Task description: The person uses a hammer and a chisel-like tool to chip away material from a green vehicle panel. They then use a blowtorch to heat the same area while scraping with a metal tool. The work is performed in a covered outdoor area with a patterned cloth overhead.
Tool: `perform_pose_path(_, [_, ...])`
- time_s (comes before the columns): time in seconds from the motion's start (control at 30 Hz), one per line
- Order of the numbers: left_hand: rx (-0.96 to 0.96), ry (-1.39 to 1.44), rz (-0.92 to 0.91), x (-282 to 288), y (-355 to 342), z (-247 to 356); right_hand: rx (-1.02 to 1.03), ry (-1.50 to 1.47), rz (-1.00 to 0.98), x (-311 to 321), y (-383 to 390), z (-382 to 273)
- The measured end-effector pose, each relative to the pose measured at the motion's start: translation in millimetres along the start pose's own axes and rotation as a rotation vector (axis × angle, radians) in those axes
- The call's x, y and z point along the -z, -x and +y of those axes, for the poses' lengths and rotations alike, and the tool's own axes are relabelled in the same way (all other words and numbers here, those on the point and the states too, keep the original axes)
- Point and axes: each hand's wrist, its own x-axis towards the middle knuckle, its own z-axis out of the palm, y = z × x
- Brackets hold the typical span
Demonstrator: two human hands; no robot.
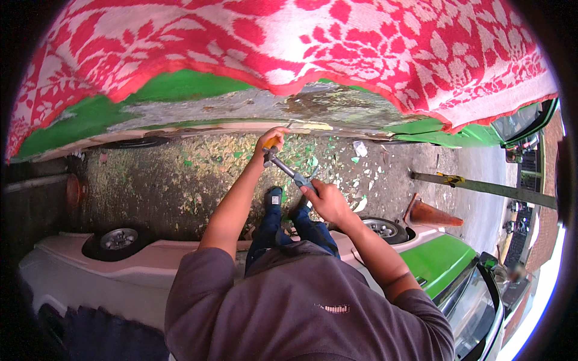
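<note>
My left hand (265, 147) grips a yellow-handled tool (274, 142), likely a chisel or scraper, at the lower edge of the vehicle panel (217, 105), which has green paint and bare grey and cream patches. My right hand (325, 198) holds a hammer (283, 166) by its blue-grey grip. The hammer's metal head is beside the yellow handle; whether they touch I cannot tell. A red-and-white floral cloth (409, 42) drapes over the upper panel. Paint flakes (186, 163) lie scattered on the ground below.
Behind me stands a pale vehicle with a green bonnet (439, 259) and wheels (119, 239). An orange cone (432, 214) and a long post with yellow wrapping (494, 191) are at my right. A dark wall (36, 204) is at far left.
</note>
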Motion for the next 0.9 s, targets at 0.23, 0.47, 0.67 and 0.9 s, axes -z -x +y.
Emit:
perform_pose_path(0.23, [0.015, -0.136, 0.024, -11, 1, 17, 0.103, 0.046, -0.015, -6, 1, -15])
perform_pose_path(0.47, [0.03, -0.193, -0.006, -13, 1, 16, 0.103, 0.02, 0.022, -13, -5, -15])
perform_pose_path(0.67, [0.069, -0.021, 0.087, 9, 2, -20, 0.095, 0.007, 0.046, -17, -6, -16])
perform_pose_path(0.9, [-0.172, -0.203, 0.048, -35, 1, 13, 0.114, -0.088, 0.031, 8, 31, -23])
